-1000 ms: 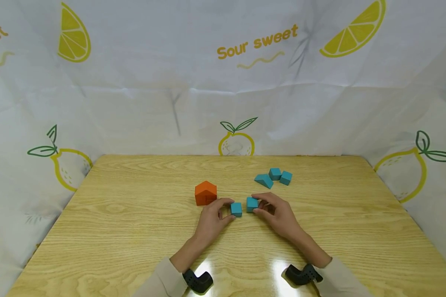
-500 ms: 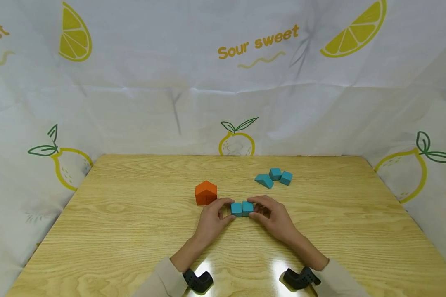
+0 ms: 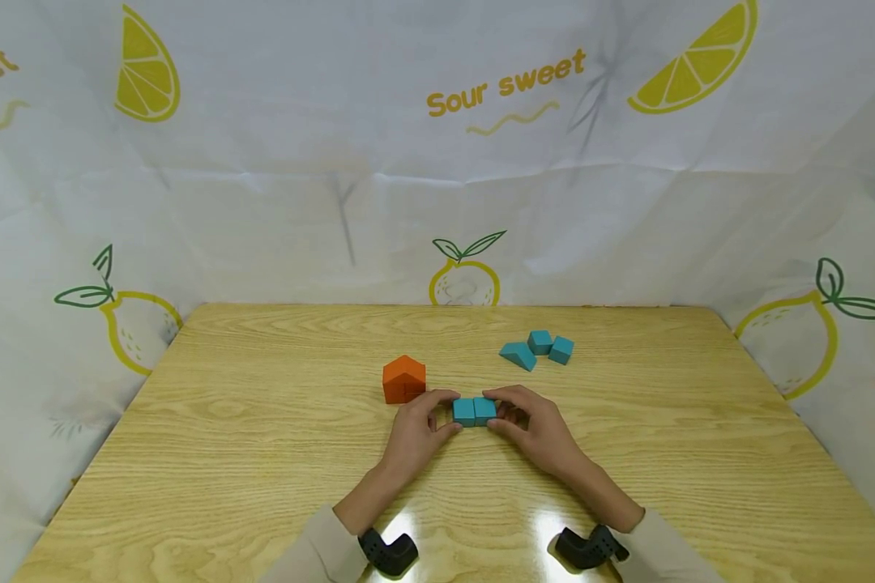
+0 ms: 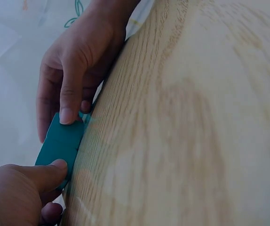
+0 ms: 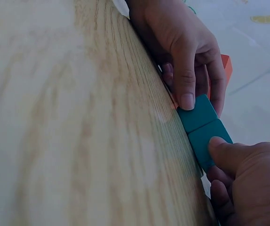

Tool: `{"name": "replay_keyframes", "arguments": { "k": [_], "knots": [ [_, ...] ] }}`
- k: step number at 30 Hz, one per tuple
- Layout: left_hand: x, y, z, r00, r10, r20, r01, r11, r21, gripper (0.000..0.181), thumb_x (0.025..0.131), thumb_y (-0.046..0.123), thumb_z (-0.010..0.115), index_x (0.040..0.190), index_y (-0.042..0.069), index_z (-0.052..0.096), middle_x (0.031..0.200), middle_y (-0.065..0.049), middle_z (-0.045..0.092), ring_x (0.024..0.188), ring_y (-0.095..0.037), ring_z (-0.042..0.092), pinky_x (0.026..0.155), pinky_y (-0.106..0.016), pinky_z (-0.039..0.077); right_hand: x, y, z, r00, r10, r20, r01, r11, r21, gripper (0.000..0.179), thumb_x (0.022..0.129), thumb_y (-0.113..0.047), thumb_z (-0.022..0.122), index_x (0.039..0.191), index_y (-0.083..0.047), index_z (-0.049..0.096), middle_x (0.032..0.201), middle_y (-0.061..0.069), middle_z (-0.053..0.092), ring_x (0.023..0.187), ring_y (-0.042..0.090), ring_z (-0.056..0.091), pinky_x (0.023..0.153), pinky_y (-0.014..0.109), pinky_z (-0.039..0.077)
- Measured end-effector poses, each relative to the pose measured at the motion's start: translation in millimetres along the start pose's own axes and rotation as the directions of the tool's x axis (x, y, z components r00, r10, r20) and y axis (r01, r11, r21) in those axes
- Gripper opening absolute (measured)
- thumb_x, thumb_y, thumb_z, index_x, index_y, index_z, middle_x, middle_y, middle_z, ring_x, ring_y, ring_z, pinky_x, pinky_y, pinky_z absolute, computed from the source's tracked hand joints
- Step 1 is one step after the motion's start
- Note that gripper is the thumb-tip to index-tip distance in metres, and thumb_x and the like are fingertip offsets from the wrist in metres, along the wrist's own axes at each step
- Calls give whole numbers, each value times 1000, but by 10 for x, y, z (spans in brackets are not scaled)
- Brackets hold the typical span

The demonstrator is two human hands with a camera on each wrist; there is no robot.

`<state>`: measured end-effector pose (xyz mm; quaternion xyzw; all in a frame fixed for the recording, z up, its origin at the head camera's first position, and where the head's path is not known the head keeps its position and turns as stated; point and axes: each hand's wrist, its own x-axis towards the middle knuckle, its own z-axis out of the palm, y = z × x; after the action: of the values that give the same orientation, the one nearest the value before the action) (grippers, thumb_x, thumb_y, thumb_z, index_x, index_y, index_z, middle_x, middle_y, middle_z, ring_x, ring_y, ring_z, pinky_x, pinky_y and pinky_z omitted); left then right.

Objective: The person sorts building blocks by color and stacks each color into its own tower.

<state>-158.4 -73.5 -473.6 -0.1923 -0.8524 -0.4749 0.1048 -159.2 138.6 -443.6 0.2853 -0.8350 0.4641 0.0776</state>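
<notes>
Two blue cube blocks stand side by side on the wooden table, their faces touching. My left hand (image 3: 414,427) pinches the left blue cube (image 3: 463,411) between thumb and fingers. On the other side, my right hand (image 3: 539,426) grips the right blue cube (image 3: 484,410) in the same way. Seen from the right wrist, a thin seam runs between the left cube (image 5: 198,113) and the right cube (image 5: 209,136). Just behind my left hand stands an orange house-shaped stack of blocks (image 3: 404,379), its lower right corner close to my fingers.
Farther back to the right lie a blue triangular block (image 3: 519,355) and two more blue cubes, one (image 3: 539,342) behind the other (image 3: 561,350). The wooden table (image 3: 262,453) ends at a white curtain (image 3: 299,235) with lemon prints.
My right hand has moved left and slightly toward me with its cube, closing the gap until it meets the left cube. My left hand has stayed in place.
</notes>
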Motion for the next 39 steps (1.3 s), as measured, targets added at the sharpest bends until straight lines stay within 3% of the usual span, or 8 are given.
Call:
{"name": "replay_keyframes", "arguments": {
  "k": [4, 7, 19, 28, 39],
  "knots": [
    [-2, 7, 0, 1000, -4, -1, 4, 1000, 8, 38, 77, 8, 79, 114, 8, 67, 80, -2, 59, 51, -4, 37, 47, -21, 35, -33, 240, 62, 1000, -7, -8, 7, 1000, -5, 38, 80, 2, 74, 117, 1, 64, 92, 8, 62, 73, 20, 58, 61, 29, 49],
    [-9, 6, 1, 1000, -6, 1, 6, 1000, 11, 38, 77, 7, 79, 114, 9, 67, 79, -1, 58, 51, -4, 38, 47, -21, 36, -50, 300, 70, 1000, -13, -4, 13, 1000, 2, 38, 81, -3, 75, 118, -4, 65, 92, 3, 62, 73, 15, 58, 61, 27, 49],
    [-1, 9, -5, 1000, -5, 5, 5, 1000, 11, 38, 78, 8, 79, 114, 9, 67, 80, -2, 58, 52, -4, 38, 47, -21, 35, -46, 292, 54, 1000, 11, 11, -12, 1000, 13, 37, 83, -6, 74, 119, -7, 65, 93, 1, 62, 75, 14, 58, 62, 26, 50],
    [3, 20, -12, 1000, -11, 10, 11, 1000, 4, 38, 78, 8, 79, 115, 8, 67, 82, -3, 59, 51, -4, 37, 47, -21, 35, 6, -24, -20, 1000, -11, 19, 11, 1000, 15, 37, 80, 7, 72, 115, 6, 63, 91, 15, 62, 73, 25, 59, 62, 30, 50],
    [2, 20, -9, 1000, -16, 5, 16, 1000, 9, 38, 78, 8, 79, 114, 9, 67, 86, -3, 61, 51, -4, 37, 47, -20, 34, -39, 293, 31, 999, 19, 25, -20, 999, 40, 41, 84, -9, 73, 124, -5, 61, 101, 6, 62, 78, 14, 59, 64, 26, 50]
  ]
}}
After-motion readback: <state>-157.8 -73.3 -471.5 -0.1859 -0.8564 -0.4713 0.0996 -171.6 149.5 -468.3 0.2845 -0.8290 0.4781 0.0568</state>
